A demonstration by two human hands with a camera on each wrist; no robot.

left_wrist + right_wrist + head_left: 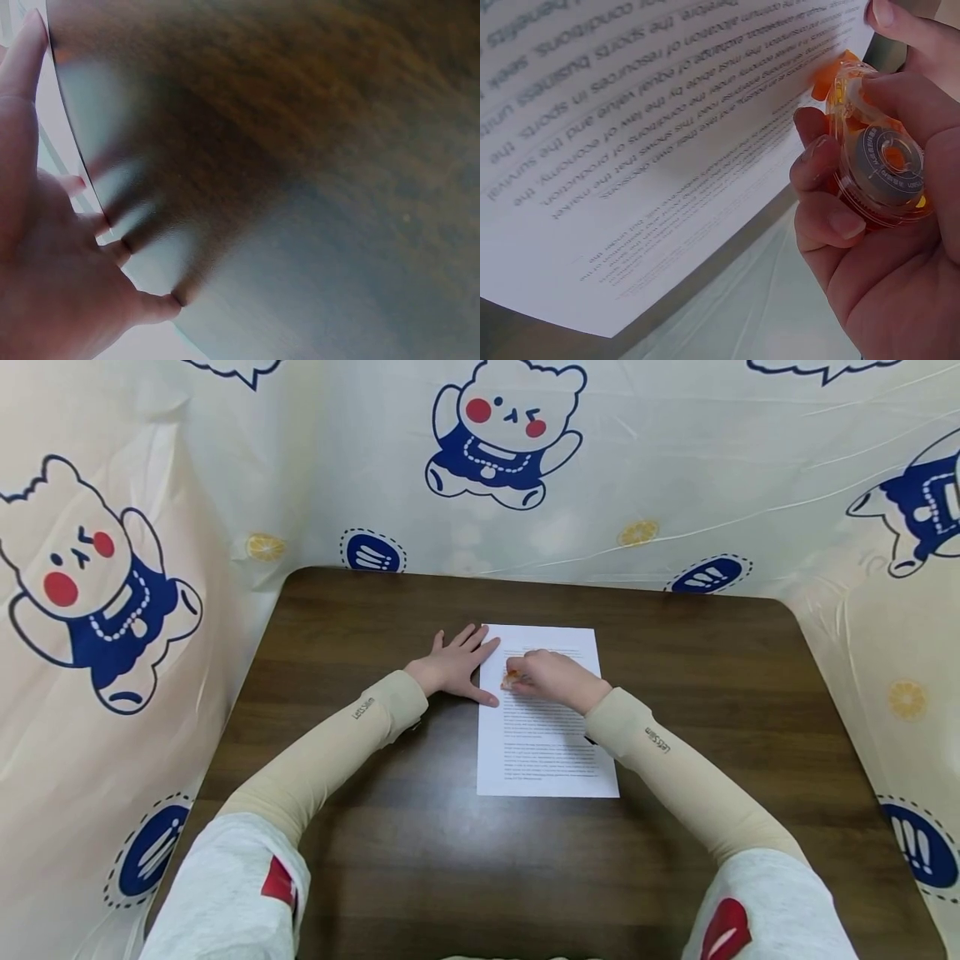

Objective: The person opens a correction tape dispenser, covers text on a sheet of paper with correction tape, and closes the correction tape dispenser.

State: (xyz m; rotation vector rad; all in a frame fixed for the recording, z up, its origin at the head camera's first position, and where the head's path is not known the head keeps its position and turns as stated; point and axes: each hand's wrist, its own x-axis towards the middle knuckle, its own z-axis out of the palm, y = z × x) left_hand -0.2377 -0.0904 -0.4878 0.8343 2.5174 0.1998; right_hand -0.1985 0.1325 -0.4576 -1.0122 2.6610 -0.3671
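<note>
A sheet of printed paper (546,727) lies on the brown table. My right hand (557,679) grips a clear orange correction tape (889,161) over the upper left part of the text. In the right wrist view, its orange tip is right at the printed lines, and fingers are curled around the case. My left hand (455,668) is spread flat at the sheet's upper left edge, with thumb and fingertips over the margin. The left wrist view shows these spread fingers (154,307) against the table surface.
The dark wooden table (420,877) extends around the sheet on all sides. Behind it and at both sides hangs a pale curtain (360,460) printed with cartoon bears, meeting the table's far edge.
</note>
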